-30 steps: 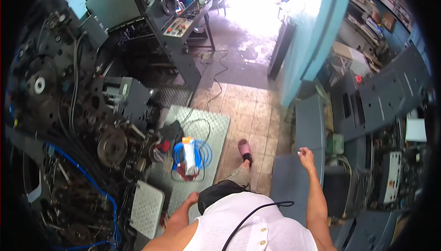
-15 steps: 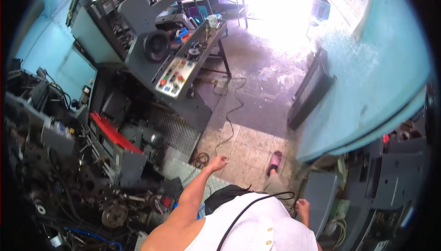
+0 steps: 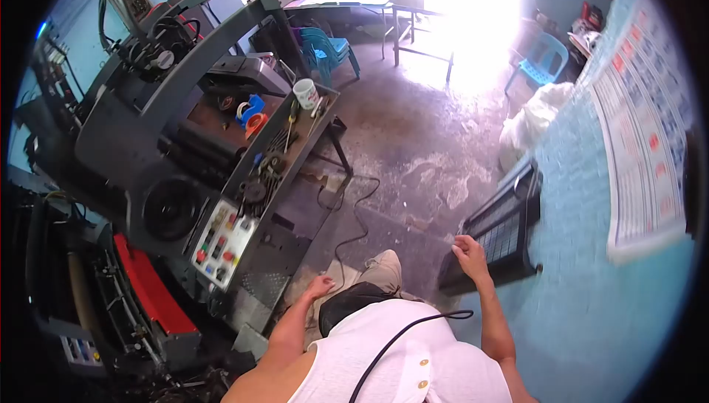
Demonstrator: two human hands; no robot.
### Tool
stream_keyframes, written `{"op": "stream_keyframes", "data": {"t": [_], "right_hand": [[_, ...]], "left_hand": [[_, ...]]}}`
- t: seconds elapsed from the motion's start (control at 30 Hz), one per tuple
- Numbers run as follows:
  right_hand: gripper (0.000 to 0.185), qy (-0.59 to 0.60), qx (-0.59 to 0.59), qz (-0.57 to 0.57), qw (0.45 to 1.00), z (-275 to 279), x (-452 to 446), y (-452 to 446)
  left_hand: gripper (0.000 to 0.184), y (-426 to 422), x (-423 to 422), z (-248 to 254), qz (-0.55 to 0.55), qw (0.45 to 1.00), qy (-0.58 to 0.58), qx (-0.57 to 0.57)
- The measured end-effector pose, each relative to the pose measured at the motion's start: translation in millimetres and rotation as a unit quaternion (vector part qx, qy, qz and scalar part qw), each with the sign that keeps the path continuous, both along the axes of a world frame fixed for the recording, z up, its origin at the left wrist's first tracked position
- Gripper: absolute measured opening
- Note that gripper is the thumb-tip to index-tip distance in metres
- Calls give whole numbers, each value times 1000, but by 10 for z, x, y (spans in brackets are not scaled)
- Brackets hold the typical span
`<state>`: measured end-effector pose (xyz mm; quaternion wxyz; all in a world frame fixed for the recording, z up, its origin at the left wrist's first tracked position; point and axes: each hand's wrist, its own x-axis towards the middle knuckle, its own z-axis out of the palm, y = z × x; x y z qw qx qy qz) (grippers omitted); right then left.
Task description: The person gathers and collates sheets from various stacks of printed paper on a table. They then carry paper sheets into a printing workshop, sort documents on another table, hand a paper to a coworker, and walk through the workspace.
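Note:
My left hand hangs beside my hip, its fingers loosely bent and slightly apart, with nothing visible in it. Nearest to it are the black cable on the floor and the machine's control panel, which has several coloured buttons. My right hand is raised in front of me on the right, its fingers partly spread and no object showing in them. It overlaps the dark slatted frame leaning by the blue wall; whether they touch I cannot tell.
A long tool tray holds a white mug and tools along the grey machine. Blue chairs stand further back, near a white sack. A printed sheet hangs on the right wall.
I have walked forward; the control panel and slatted frame are closer. My right hand has risen from beside my body to in front of it. My left hand stays low.

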<state>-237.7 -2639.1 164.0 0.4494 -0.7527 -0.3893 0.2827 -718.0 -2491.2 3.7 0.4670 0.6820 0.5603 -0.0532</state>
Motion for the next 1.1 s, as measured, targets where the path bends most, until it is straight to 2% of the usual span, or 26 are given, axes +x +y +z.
{"op": "stream_keyframes", "data": {"t": [0.07, 0.17, 0.23, 0.27, 0.3, 0.33, 0.4, 0.53, 0.57, 0.63, 0.67, 0.73, 0.8, 0.87, 0.93, 0.97, 1.03, 1.1], "right_hand": [[30, -27, -15, 80, 996, 18, 430, 748], [30, -78, -25, 129, 988, -218, 1033, 1726], [32, -80, -7, 118, 990, -580, 1418, 2283], [33, -51, -42, 92, 994, -835, 1583, 2441], [33, -19, -82, 66, 994, -974, 1702, 2574], [33, -20, -86, 72, 993, -971, 1835, 2780], [34, 30, -188, 82, 978, -883, 2092, 3121], [39, 64, -162, 37, 984, -869, 2787, 3865], [39, 64, -160, 41, 984, -931, 2972, 4071], [39, 89, -170, -21, 981, -1139, 3387, 4574], [37, 119, -174, -28, 977, -1252, 3597, 4865], [38, 105, -163, 10, 981, -1434, 3987, 5616], [36, 71, -148, 33, 986, -1393, 4473, 6426], [34, -9, -145, 64, 987, -1345, 4933, 7356], [33, -3, -111, 93, 989, -1320, 5346, 8316], [33, -43, -86, 120, 988, -1233, 5477, 8770], [32, -84, -74, 169, 979, -915, 5669, 9712], [32, -85, -87, 192, 974, -592, 5770, 10597]], "left_hand": [[51, 436, 183, -175, 21, 1000, 3, 15], [53, 1201, 552, -614, 23, 997, 50, -48], [55, 1864, 938, -761, -5, 994, 73, -82], [56, 2238, 1243, -527, -13, 992, 75, -102], [55, 2583, 1487, -551, 27, 995, 42, -81], [53, 2936, 1741, -584, 67, 996, 9, -58], [49, 3634, 2312, -515, 86, 996, -12, -26], [46, 5106, 3334, -327, 50, 996, -57, -36], [46, 5438, 3564, -341, 53, 996, -56, -34], [45, 6102, 4010, -400, 97, 991, -96, -3], [46, 6386, 4203, -452, 97, 991, -90, 38], [46, 6897, 4435, -555, 95, 991, -94, 30], [49, 7304, 4656, -602, 61, 994, -77, 56], [49, 7630, 4716, -614, 58, 998, -8, 26], [48, 8013, 4789, -438, 66, 993, 88, -44], [48, 8139, 4777, -382, 67, 992, 92, -56], [46, 8460, 4859, -340, 183, 982, 48, 0], [46, 8859, 4948, -324, 221, 974, 34, -26]]}}
